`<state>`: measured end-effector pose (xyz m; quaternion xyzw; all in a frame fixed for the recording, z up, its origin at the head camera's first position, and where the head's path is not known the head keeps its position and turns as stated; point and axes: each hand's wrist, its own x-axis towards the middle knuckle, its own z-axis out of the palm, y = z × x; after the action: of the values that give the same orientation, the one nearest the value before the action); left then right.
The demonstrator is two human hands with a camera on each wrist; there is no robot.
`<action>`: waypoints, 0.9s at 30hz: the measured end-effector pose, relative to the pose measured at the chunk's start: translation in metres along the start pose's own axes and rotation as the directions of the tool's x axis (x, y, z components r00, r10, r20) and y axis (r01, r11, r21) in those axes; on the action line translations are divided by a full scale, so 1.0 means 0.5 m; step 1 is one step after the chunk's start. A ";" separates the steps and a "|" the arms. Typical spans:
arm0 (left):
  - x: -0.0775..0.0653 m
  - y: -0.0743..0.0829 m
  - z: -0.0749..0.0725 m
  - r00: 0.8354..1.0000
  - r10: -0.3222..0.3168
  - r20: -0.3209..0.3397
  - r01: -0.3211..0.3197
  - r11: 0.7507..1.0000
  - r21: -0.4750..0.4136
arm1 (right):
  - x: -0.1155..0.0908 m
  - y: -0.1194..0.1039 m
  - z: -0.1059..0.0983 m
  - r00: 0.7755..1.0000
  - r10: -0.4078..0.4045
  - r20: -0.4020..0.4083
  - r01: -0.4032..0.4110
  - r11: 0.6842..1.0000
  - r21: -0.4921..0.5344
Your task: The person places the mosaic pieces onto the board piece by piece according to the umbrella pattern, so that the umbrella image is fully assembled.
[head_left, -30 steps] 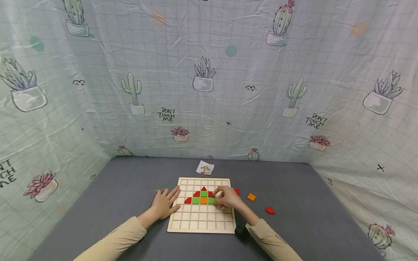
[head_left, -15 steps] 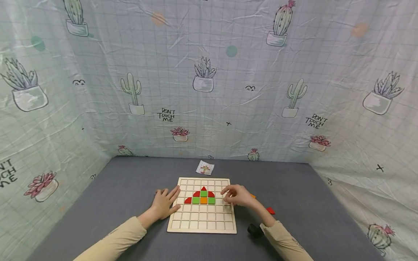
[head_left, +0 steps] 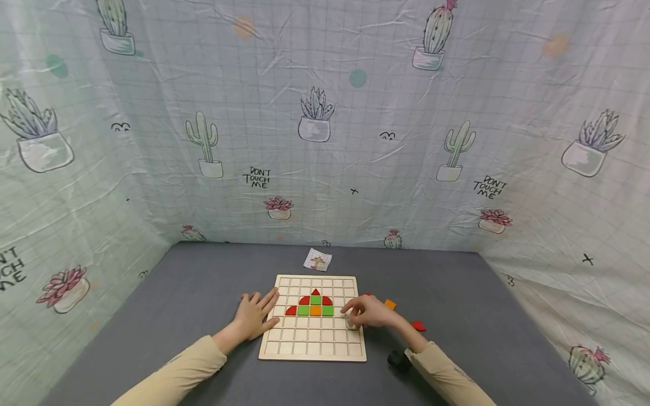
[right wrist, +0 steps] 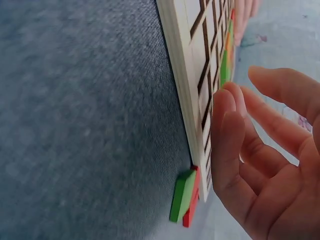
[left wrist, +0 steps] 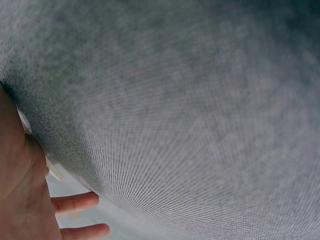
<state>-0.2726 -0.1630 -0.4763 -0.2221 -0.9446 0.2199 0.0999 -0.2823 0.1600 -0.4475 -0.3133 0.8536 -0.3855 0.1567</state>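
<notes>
Right wrist alone: green block [right wrist: 181, 197] near board [right wrist: 186, 85] | head alone: patterned card [head_left: 317, 260]

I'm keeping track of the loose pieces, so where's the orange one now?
In the head view, the loose orange piece lies right of the wooden board, just beyond the right hand, between two red pieces.

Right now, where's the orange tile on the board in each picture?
Head: orange tile, lower centre, on the board between two green tiles.
Left wrist: not in it.
Right wrist: thin orange sliver, near top, right of centre.
Shared landmark: the gray tabletop, in all three.
</notes>
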 end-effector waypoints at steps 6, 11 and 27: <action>-0.001 0.001 -0.007 1.000 -0.004 -0.019 0.002 0.998 -0.059 | 0.024 -0.003 0.009 0.997 0.052 0.049 -0.053 0.999 0.010; -0.005 0.002 -0.020 1.000 -0.015 0.009 0.015 0.995 -0.097 | 0.036 -0.006 0.015 0.997 0.049 0.068 -0.047 0.999 -0.022; -0.001 0.002 -0.009 1.000 -0.007 -0.028 0.004 0.996 -0.092 | -0.032 0.019 -0.021 0.997 0.051 -0.054 -0.052 0.998 -0.024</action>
<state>-0.2704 -0.1610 -0.4727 -0.2270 -0.9528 0.1728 0.1035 -0.2795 0.1813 -0.4473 -0.2828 0.8700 -0.3789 0.1398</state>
